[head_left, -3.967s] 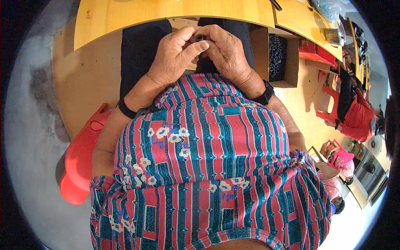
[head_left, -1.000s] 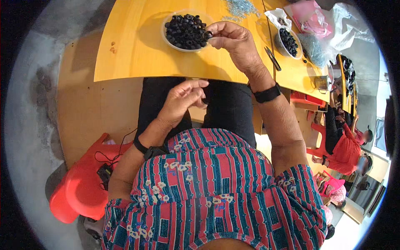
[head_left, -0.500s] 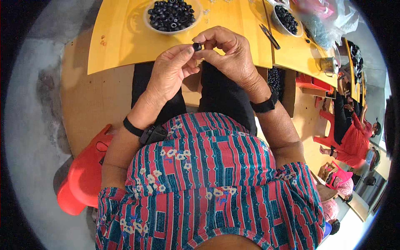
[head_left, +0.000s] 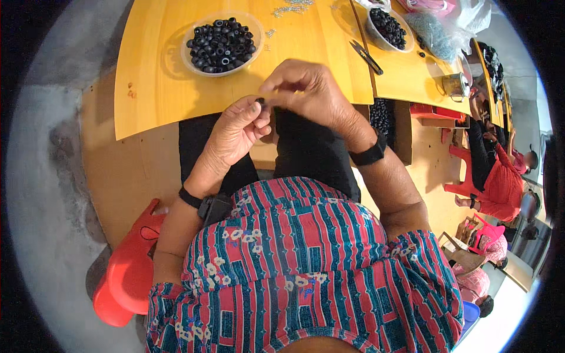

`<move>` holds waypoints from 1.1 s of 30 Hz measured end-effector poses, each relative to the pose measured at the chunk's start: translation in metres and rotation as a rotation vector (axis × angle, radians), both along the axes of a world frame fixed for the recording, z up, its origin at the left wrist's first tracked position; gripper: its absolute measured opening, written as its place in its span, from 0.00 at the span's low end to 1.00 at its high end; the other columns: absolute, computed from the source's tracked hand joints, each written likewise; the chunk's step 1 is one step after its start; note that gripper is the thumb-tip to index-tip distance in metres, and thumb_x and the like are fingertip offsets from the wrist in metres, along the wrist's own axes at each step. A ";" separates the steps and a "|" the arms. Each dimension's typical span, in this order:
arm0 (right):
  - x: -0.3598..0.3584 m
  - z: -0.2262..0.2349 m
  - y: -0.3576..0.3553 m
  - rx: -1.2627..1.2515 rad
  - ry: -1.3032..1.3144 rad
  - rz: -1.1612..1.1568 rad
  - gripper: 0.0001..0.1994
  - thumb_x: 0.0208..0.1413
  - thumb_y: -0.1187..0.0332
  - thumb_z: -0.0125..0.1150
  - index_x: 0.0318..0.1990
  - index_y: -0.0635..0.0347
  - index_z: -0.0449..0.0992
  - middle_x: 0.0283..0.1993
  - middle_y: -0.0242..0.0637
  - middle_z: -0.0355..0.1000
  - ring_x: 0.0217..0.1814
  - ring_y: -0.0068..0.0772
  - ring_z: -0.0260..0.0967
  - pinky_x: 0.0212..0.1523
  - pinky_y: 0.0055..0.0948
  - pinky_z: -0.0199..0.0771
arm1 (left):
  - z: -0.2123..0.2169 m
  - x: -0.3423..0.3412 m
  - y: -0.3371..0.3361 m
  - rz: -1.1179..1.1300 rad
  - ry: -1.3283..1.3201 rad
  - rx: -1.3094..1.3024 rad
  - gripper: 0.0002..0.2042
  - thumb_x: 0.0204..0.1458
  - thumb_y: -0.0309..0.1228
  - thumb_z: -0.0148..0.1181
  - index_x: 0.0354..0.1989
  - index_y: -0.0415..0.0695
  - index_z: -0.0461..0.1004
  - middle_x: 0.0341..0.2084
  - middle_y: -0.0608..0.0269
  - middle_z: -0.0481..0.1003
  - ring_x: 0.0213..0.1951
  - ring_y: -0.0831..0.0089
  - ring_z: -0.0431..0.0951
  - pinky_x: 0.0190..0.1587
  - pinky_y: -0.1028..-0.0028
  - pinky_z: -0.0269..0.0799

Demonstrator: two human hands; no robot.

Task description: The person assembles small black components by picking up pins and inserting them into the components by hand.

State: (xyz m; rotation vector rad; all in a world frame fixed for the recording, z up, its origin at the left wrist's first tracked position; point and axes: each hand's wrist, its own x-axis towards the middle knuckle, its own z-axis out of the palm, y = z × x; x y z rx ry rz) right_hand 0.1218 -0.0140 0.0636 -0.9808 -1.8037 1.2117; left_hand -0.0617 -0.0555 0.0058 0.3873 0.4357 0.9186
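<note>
Red stool [head_left: 126, 276] lower left, beside bare floor. Yellow table [head_left: 153, 88] across the top, near edge running just above both hands; bowl [head_left: 222, 42] of black rings upper left-centre on it, well clear of the edge. Left hand [head_left: 235, 132] centre frame, just below the table edge, thumb and forefinger pinched on one small black ring [head_left: 259, 102] held at the fingertips; ring too small to tell which way its hole faces. Right hand [head_left: 312, 94] immediately right of it, fingertips curled in and touching the ring from the right side, overlapping the table edge; whether anything thin sits in those fingers cannot be told. Both hands equally near the ring, left one carrying it. Open room mainly below, over the dark lap; table edge tight above. Further right on the table: scissors [head_left: 366, 57], second bowl [head_left: 387, 26] of dark pieces upper right, metal cup [head_left: 454, 86]. Far right, another person in red [head_left: 500, 176], well apart.
</note>
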 end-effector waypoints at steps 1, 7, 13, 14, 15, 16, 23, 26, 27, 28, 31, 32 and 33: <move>0.002 -0.002 0.007 -0.005 0.000 0.001 0.09 0.41 0.77 0.66 0.33 0.60 0.78 0.32 0.33 0.73 0.29 0.24 0.70 0.30 0.22 0.71 | -0.001 0.000 -0.001 0.001 0.000 -0.005 0.09 0.55 0.35 0.57 0.37 0.42 0.73 0.27 0.70 0.71 0.28 0.82 0.67 0.34 0.79 0.67; 0.000 -0.031 0.056 0.442 -0.468 -0.306 0.11 0.43 0.72 0.60 0.37 0.57 0.78 0.31 0.43 0.71 0.32 0.45 0.72 0.35 0.38 0.73 | -0.006 0.001 -0.005 0.022 0.077 0.046 0.11 0.54 0.35 0.58 0.39 0.40 0.73 0.27 0.70 0.70 0.27 0.82 0.67 0.35 0.79 0.67; -0.003 -0.055 0.076 0.501 -0.729 -0.274 0.10 0.45 0.70 0.60 0.37 0.57 0.77 0.33 0.44 0.71 0.34 0.45 0.71 0.37 0.36 0.72 | -0.010 0.002 -0.004 0.035 0.138 0.127 0.16 0.58 0.36 0.52 0.42 0.33 0.71 0.24 0.70 0.66 0.28 0.81 0.65 0.36 0.78 0.69; -0.004 -0.056 0.073 0.571 -0.755 -0.275 0.08 0.47 0.71 0.60 0.36 0.59 0.76 0.32 0.42 0.71 0.33 0.40 0.72 0.36 0.32 0.72 | -0.009 0.000 -0.005 0.050 0.151 0.129 0.16 0.58 0.36 0.52 0.43 0.33 0.71 0.25 0.69 0.67 0.28 0.81 0.65 0.36 0.79 0.69; -0.008 -0.052 0.070 0.552 -0.756 -0.263 0.08 0.47 0.71 0.60 0.36 0.59 0.76 0.32 0.42 0.71 0.33 0.40 0.72 0.36 0.32 0.72 | -0.007 0.000 -0.005 0.070 0.160 0.131 0.16 0.58 0.36 0.52 0.43 0.32 0.70 0.26 0.69 0.67 0.28 0.81 0.66 0.37 0.79 0.69; -0.010 -0.042 0.071 0.595 -0.722 -0.265 0.05 0.47 0.71 0.59 0.32 0.61 0.76 0.30 0.44 0.71 0.32 0.41 0.71 0.34 0.33 0.72 | -0.009 0.000 -0.003 0.074 0.155 0.131 0.17 0.58 0.36 0.52 0.44 0.32 0.70 0.28 0.68 0.69 0.28 0.81 0.66 0.37 0.78 0.69; 0.002 -0.045 0.057 0.611 -0.805 -0.312 0.05 0.47 0.69 0.56 0.24 0.60 0.73 0.26 0.43 0.69 0.33 0.43 0.68 0.33 0.36 0.71 | -0.018 0.003 -0.002 0.085 0.101 0.098 0.16 0.54 0.35 0.58 0.46 0.37 0.73 0.28 0.68 0.71 0.29 0.82 0.68 0.39 0.77 0.71; 0.011 -0.050 0.050 0.774 -0.833 -0.266 0.05 0.47 0.69 0.56 0.26 0.60 0.72 0.28 0.41 0.68 0.35 0.42 0.67 0.34 0.36 0.70 | -0.021 0.005 -0.004 0.077 0.152 0.127 0.15 0.54 0.34 0.58 0.46 0.38 0.73 0.28 0.68 0.72 0.29 0.81 0.69 0.38 0.78 0.72; 0.012 -0.050 0.046 0.884 -0.890 -0.238 0.05 0.47 0.69 0.57 0.28 0.61 0.71 0.29 0.41 0.67 0.36 0.42 0.66 0.36 0.36 0.70 | -0.022 0.005 -0.005 0.089 0.161 0.148 0.14 0.54 0.33 0.58 0.46 0.38 0.73 0.28 0.68 0.71 0.29 0.81 0.68 0.38 0.76 0.70; 0.013 -0.049 0.043 0.883 -0.890 -0.239 0.05 0.47 0.69 0.57 0.28 0.61 0.71 0.29 0.41 0.67 0.36 0.42 0.66 0.36 0.36 0.70 | -0.023 0.006 -0.005 0.100 0.170 0.170 0.14 0.54 0.33 0.57 0.45 0.38 0.73 0.28 0.68 0.70 0.30 0.80 0.67 0.38 0.74 0.69; 0.013 -0.039 0.029 0.811 -0.969 -0.234 0.07 0.47 0.69 0.57 0.33 0.61 0.70 0.32 0.42 0.66 0.38 0.43 0.65 0.41 0.36 0.68 | -0.023 0.007 -0.007 0.128 0.233 0.191 0.13 0.54 0.32 0.57 0.45 0.39 0.73 0.27 0.68 0.70 0.30 0.80 0.67 0.38 0.75 0.70; 0.013 -0.031 0.024 0.684 -0.746 -0.240 0.07 0.47 0.70 0.58 0.34 0.60 0.70 0.32 0.44 0.65 0.39 0.42 0.65 0.43 0.36 0.67 | -0.022 0.007 -0.007 0.129 0.235 0.189 0.13 0.54 0.32 0.57 0.45 0.39 0.73 0.27 0.68 0.70 0.30 0.80 0.67 0.38 0.75 0.70; 0.014 -0.026 0.021 0.556 -0.527 -0.245 0.07 0.47 0.70 0.59 0.34 0.58 0.70 0.31 0.45 0.65 0.40 0.41 0.64 0.45 0.37 0.66 | -0.021 0.007 -0.006 0.132 0.242 0.189 0.13 0.55 0.32 0.57 0.45 0.39 0.73 0.27 0.67 0.70 0.29 0.81 0.67 0.38 0.75 0.71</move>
